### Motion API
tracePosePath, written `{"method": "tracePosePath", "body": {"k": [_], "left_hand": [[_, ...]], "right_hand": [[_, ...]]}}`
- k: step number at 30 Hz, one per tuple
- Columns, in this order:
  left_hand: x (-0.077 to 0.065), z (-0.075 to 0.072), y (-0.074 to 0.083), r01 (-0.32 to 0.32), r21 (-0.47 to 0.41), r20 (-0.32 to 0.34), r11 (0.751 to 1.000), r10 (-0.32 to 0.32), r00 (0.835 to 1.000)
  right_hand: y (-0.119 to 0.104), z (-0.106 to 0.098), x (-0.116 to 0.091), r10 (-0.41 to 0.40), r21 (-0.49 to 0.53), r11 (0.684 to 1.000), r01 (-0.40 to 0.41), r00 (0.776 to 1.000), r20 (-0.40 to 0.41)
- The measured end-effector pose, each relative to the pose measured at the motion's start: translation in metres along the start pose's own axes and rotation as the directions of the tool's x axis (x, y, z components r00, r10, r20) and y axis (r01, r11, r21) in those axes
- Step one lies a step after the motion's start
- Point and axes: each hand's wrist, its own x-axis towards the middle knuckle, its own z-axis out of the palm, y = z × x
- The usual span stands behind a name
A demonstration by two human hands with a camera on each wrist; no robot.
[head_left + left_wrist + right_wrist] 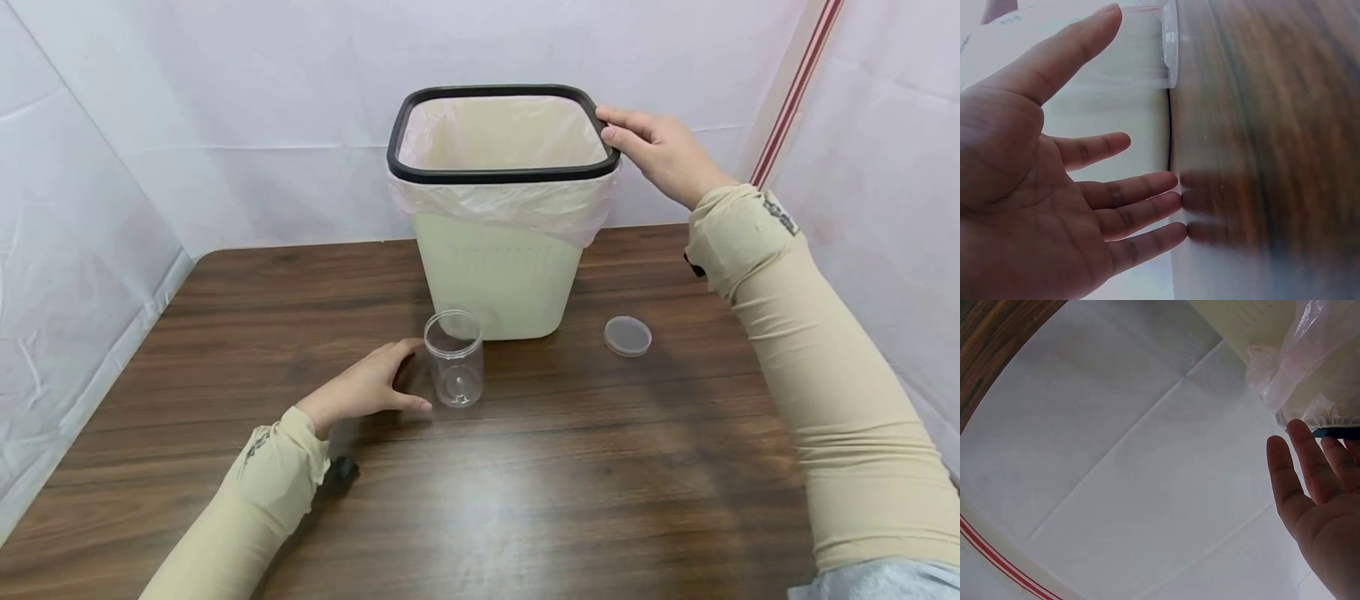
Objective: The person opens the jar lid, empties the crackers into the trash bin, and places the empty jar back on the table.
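Observation:
A clear plastic jar without a lid stands upright on the table, just in front of a pale green trash bin. Beside the jar's left side is my left hand, thumb and fingers spread apart; the left wrist view shows the bare palm with fingertips at the tabletop and part of the jar beyond the thumb. My right hand touches the right side of the bin's black rim with its fingers fairly straight. From below, the right wrist view shows this hand near the liner bag.
A thin pink liner bag hangs over the bin's edge below the rim. Right of the bin, a round clear lid lies on the brown wooden table. White sheeting encloses the back and sides.

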Motion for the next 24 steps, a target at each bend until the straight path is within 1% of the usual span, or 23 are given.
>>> {"method": "tracePosePath", "body": {"k": [6, 12, 17, 24], "left_hand": [[-0.0012, 0.0009, -0.0013, 0.011, -0.007, 0.002, 1.000, -0.011, 1.000], [-0.0011, 0.0025, -0.0037, 0.012, -0.013, 0.000, 1.000, -0.012, 1.000], [-0.0015, 0.0027, -0.0039, 0.010, -0.014, -0.007, 1.000, -0.010, 1.000], [-0.0017, 0.0017, -0.0035, 0.006, -0.015, -0.013, 1.000, -0.006, 1.000]], "right_hand": [[-0.0004, 0.0017, 0.0016, 0.001, -0.032, 0.999, -0.001, 1.000, -0.004], [-0.0020, 0.0022, 0.0039, -0.009, -0.056, 0.998, 0.010, 1.000, 0.009], [-0.0031, 0.0019, 0.0036, -0.014, -0.055, 0.998, 0.015, 1.000, 0.012], [0.0002, -0.0002, -0.0018, -0.024, -0.038, 0.999, 0.024, 1.000, 0.000]]}}
